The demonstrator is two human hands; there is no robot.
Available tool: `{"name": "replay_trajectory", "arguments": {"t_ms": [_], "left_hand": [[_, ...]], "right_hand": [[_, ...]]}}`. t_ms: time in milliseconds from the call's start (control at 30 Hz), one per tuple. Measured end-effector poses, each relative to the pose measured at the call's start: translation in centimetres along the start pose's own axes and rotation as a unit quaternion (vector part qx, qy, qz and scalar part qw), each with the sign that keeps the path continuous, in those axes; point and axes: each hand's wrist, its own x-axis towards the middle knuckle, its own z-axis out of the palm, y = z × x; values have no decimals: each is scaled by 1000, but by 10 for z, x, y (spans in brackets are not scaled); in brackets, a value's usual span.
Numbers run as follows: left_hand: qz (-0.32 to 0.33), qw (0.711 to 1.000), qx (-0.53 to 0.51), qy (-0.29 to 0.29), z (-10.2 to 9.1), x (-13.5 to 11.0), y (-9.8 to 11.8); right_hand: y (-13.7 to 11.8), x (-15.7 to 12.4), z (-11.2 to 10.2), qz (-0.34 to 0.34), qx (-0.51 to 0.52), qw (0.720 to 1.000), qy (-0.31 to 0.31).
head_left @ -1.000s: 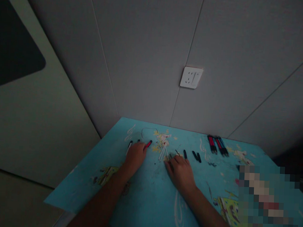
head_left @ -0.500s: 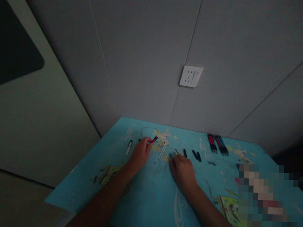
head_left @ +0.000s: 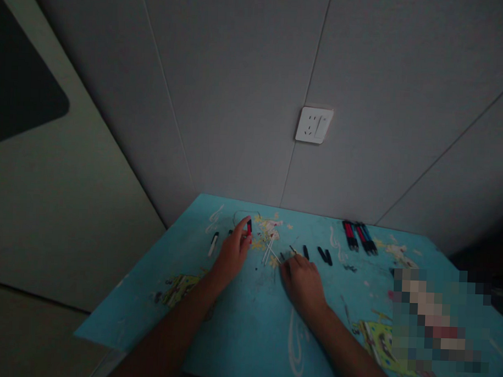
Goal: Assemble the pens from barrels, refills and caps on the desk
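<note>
My left hand [head_left: 231, 254] is closed on a short red-and-black pen barrel [head_left: 249, 228], held nearly upright with a fingertip at its top end. My right hand [head_left: 304, 278] rests low on the table with its fingers curled. A thin dark piece [head_left: 293, 249] shows at its fingertips, and what the fingers hold is hidden. Between the hands lie several thin white sticks [head_left: 268, 250] like pen refills. To the left of my left hand is a white-and-black pen piece [head_left: 214, 244]. Short black pieces [head_left: 325, 255] lie beyond my right hand.
A row of red, blue and black pens [head_left: 360, 238] lies at the back right of the blue, cartoon-printed table [head_left: 246, 331]. Behind it rises a grey panel wall with a socket [head_left: 313, 125]. A pixelated patch [head_left: 436, 321] covers the right side.
My left hand has turned the red-and-black barrel from slanted to nearly upright, and a finger has moved onto its top. My right hand has stayed almost in place.
</note>
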Motion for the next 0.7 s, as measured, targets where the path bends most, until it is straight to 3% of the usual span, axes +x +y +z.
{"name": "replay_trajectory", "arguments": {"t_ms": [500,700], "left_hand": [[-52,997,-54,12,0,-1,10],[-56,997,-44,12,1,-1,8]], "right_hand": [[2,2,10,1,0,1000,-22],[5,-1,4,-1,39,999,-21]]}}
